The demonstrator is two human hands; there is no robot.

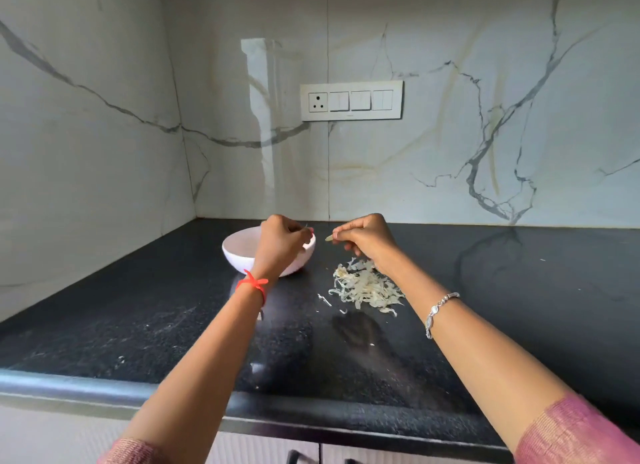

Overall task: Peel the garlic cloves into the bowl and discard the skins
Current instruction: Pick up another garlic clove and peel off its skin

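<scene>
- Both hands are raised just above the far part of the worktop, close together but not touching.
- Right hand (367, 238): fingers curled, with thumb and fingertips pinching a small pale garlic clove (329, 237). The clove's tip sticks out to the left, toward the other hand.
- Left hand (280, 245): fingers curled inward, held over the right side of the bowl (239, 252). A thin wisp shows at its fingertips, but I cannot tell whether the hand is actually gripping anything.
- The bowl is white and round and stands upright on the worktop, left of the clove. The left hand and wrist hide its right rim.
- A loose heap of garlic skins (363, 287) lies on the worktop just right of the bowl, nearer than the right hand and partly under that wrist.
- A few stray skin bits (325, 300) lie just left of and nearer than the heap.
- A red thread (252, 285) is tied round the left wrist, and a silver bracelet (438, 309) sits on the right forearm. Pink sleeves (571, 432) show at the near edge.
- The black speckled countertop (138, 308) fills a corner of white veined marble wall (450, 152).
- A switch plate (351, 101) with one socket is mounted on the far wall above the hands.
</scene>
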